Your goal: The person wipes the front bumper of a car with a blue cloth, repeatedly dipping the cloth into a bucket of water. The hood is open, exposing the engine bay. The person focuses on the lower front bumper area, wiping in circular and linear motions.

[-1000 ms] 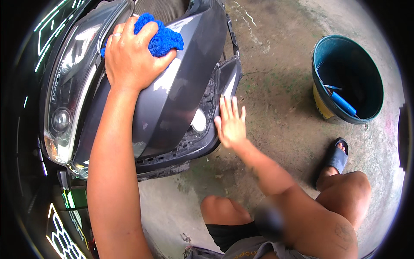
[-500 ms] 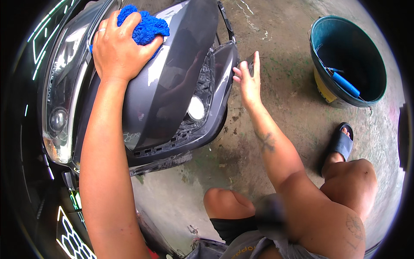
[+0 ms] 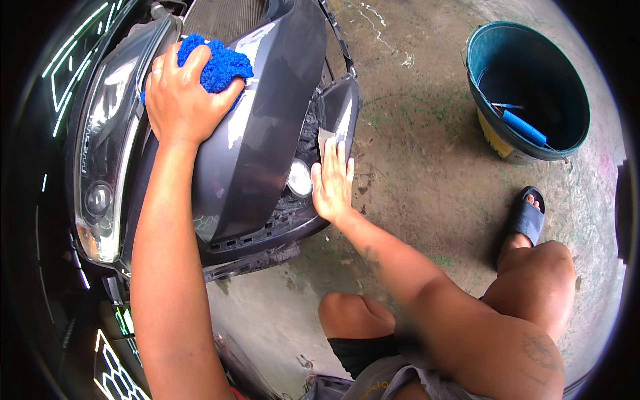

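My left hand [image 3: 181, 100] is closed round a bunched blue microfibre cloth [image 3: 223, 67], resting on top of the dark grey car bumper [image 3: 267, 113] beside the headlight [image 3: 100, 180]. Flat against the bumper's lower lip, right of the round white fog lamp [image 3: 299, 179], lies my right hand [image 3: 333, 181] with fingers stretched out. A small beige sheet, apparently sandpaper [image 3: 325, 139], shows at its fingertips; most of it is hidden under the hand. Pale, glossy reflections show on the bumper's upper face.
A dark teal bucket [image 3: 579, 100] stands on the concrete floor [image 3: 413, 180] at the right, with a blue-handled tool [image 3: 524, 128] inside. My sandalled foot [image 3: 527, 220] is below it. The glossy black car body [image 3: 47, 220] runs along the left edge.
My right hand has come down and left from beyond the bumper's outer edge onto its lower lip, with the sheet. My left hand stays on the bumper with the cloth; the view has shifted slightly.
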Available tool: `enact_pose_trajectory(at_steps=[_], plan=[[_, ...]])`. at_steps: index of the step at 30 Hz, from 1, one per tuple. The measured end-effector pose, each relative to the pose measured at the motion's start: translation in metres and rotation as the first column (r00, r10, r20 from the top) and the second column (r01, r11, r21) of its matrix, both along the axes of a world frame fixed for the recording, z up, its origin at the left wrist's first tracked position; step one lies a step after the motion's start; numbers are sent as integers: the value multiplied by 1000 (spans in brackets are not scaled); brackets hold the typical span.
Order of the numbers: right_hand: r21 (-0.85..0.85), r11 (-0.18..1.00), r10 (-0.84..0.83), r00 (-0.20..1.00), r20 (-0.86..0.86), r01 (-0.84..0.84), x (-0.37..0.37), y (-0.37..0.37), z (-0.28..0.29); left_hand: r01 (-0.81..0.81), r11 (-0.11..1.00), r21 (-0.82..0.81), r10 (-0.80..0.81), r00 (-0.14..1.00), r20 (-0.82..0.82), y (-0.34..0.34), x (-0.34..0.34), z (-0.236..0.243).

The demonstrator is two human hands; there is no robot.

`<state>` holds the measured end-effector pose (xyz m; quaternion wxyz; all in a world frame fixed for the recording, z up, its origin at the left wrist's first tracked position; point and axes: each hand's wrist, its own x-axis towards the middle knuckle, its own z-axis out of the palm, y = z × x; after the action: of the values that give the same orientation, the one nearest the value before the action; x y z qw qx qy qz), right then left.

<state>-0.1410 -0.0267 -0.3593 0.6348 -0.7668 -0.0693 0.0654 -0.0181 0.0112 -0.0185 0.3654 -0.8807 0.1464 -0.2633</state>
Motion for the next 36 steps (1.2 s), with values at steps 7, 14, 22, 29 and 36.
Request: enact_pose_trajectory(at_steps=[7, 14, 22, 29, 36], plan=[[381, 920, -116, 992, 52, 88, 86, -6, 42, 80, 996, 34, -81, 996, 30, 11, 3, 3], [177, 984, -62, 976, 209, 25, 23, 2, -9, 81, 996, 47, -82, 996, 28, 4, 4, 3], [302, 951, -21, 965, 262, -61, 41, -14, -6, 92, 996, -3, -92, 996, 7, 3, 1, 0], [366, 930, -64, 970, 236, -28, 70, -12, 12, 109, 994, 1, -109, 994, 20, 10, 3, 1], [344, 926, -118, 984, -132, 157, 133, -19, 30, 100, 995, 12, -100, 994, 30, 8, 4, -1]])
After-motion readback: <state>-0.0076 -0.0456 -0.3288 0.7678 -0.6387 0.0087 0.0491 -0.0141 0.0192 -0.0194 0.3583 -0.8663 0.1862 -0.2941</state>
